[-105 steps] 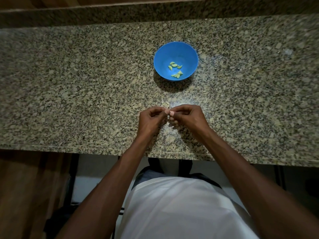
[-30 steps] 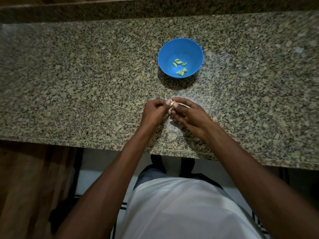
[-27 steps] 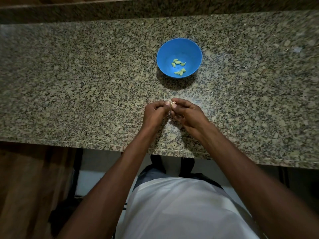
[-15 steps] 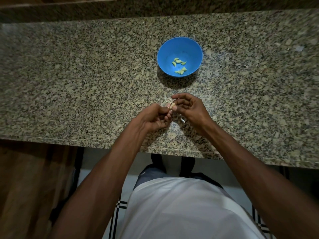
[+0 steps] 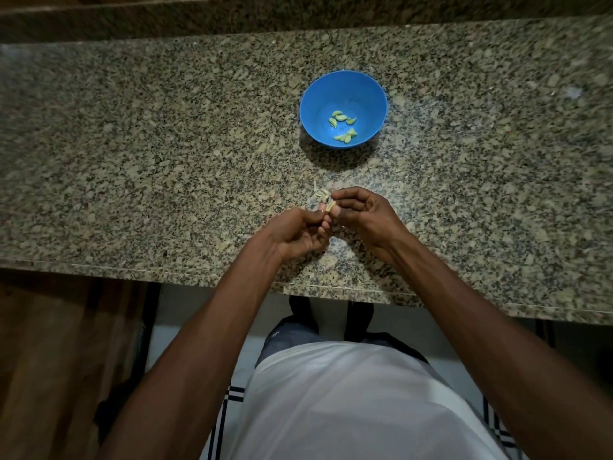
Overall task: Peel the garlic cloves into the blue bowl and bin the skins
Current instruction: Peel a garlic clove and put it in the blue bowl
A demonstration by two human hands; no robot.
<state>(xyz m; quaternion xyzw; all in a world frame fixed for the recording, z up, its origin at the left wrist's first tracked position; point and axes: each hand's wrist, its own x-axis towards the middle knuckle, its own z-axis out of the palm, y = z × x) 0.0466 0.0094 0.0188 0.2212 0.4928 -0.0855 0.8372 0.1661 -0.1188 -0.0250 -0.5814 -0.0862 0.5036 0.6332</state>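
Observation:
A blue bowl [image 5: 345, 91] stands on the speckled granite counter [image 5: 166, 161] with several pale green peeled cloves [image 5: 343, 126] lying in its bottom. Nearer the counter's front edge, my left hand [image 5: 295, 232] and my right hand [image 5: 365, 214] meet fingertip to fingertip and pinch one garlic clove [image 5: 330, 205] between them. A loose curl of papery skin [image 5: 320, 194] lies just beyond the clove, at my fingertips; whether it hangs from the clove or rests on the counter I cannot tell.
A raised granite ledge [image 5: 298, 14] runs along the back of the counter. A wooden panel [image 5: 49, 360] stands below the counter at the left. Tiled floor [image 5: 232, 393] shows beneath the front edge. No bin is in view.
My left hand turned palm-up and dropped slightly towards me while both hands kept working the clove. A curl of skin has come away at the fingertips. The bowl has not moved.

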